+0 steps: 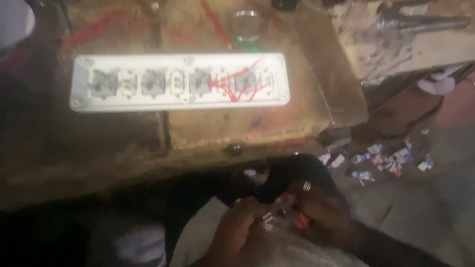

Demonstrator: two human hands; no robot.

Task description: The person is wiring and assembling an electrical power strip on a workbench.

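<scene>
Wires [292, 215], red and short, sat between the two hands low in the head view, over the person's lap and just below the near edge of the tabletop [118, 148]. The left hand [242, 230] was curled around them, its fingertips pinching a small pale metal-tipped piece [268, 217]. The right hand [316, 207], with a ring on one finger, was clenched close against the left, holding the red ends together with a dark bundle [289, 175] that rose toward the tabletop edge; the frame was too blurred to tell what that bundle was. The two hands touched each other.

Further up, well apart from the hands, a long white switch-and-socket panel [180, 81] lay flat on the worn wooden tabletop, back side up, with grey socket backs in a row. Thin red wiring [237, 86] looped across its right-hand end. Just beyond the panel stood a small round clear container [247, 24]. To the right, on the floor [435, 198] beside the tabletop, small white and blue scraps [386, 158] lay scattered. A paint-spattered board [396, 44] filled the upper right corner.
</scene>
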